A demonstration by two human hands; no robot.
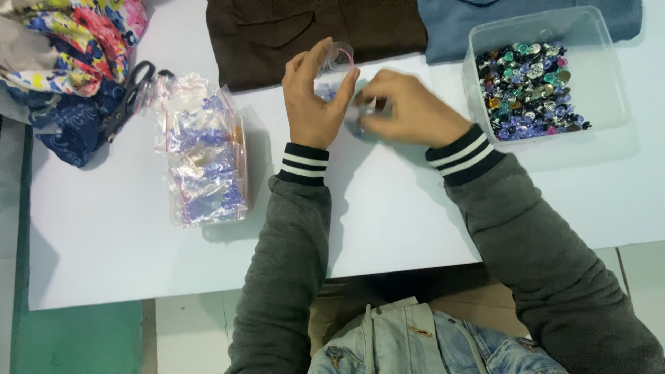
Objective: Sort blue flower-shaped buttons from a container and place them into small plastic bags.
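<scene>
A small clear bag [337, 59] with a pink zip strip at its mouth stands upright near the far edge of the table [388, 221], mouth pointing toward that far edge, long axis running from near side to far side; something bluish shows through its thin film. The left hand [315, 97] is clamped on the bag, thumb on one side and fingers curled round the other. The right hand [409, 107] lies just beside it, fingers pinched together on something small and shiny at the bag's lower end; what it is cannot be told, since it is blurred. Both wrists wear dark knit cuffs with white stripes on grey sleeves. Toward the table's far right corner sits a tub [603, 104], clear plastic, rectangular with rounded corners, holding a heap of gems [530, 86] in green, purple, pink and silver, piled against its left wall. On the left half of the table lies a stack of bags [204, 156], crinkled clear film with pink strips and blue contents, its long axis running near to far. Scissors [131, 93] with black handles lie by the far left corner, partly on a flowered cloth [76, 41]. Along the far edge lie a brown garment [312, 34] and a blue garment [450, 24], both soft, matte fabric.
</scene>
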